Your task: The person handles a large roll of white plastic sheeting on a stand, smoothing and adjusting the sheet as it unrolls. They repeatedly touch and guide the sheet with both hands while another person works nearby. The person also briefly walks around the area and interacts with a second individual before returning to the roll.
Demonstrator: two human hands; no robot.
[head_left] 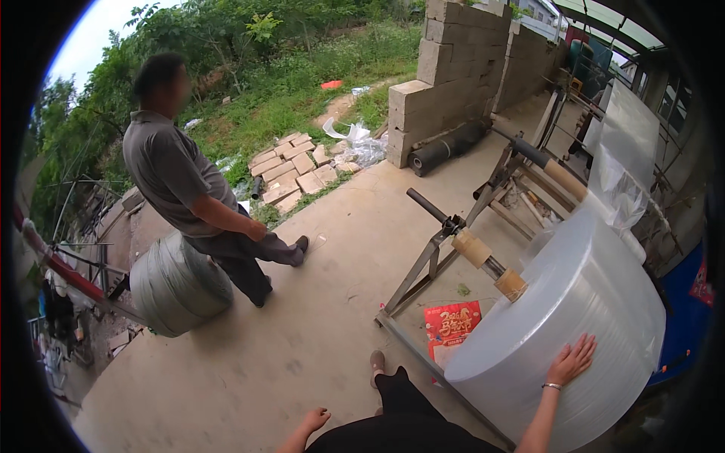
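Note:
A very large roll of clear plastic film [521, 332] fills the right side, carried on a metal shaft with cardboard core sleeves [472, 247]. My right hand [572, 361] lies flat against the roll's curved face, fingers stretched out, a bracelet on its wrist. Well to the left of the roll, my left hand [316, 417] hangs low over the concrete floor. Its fingers are loosely curled together, and nothing shows in them. Under the shaft runs the metal stand [411, 332] that bears the roll.
A red printed sheet [453, 321] lies on the floor beside the stand. Another person [174, 166] stands at the left, near a grey-green wrapped bale [181, 285]. Farther back are a block wall [461, 64], a black roll [449, 147] and loose bricks [291, 170].

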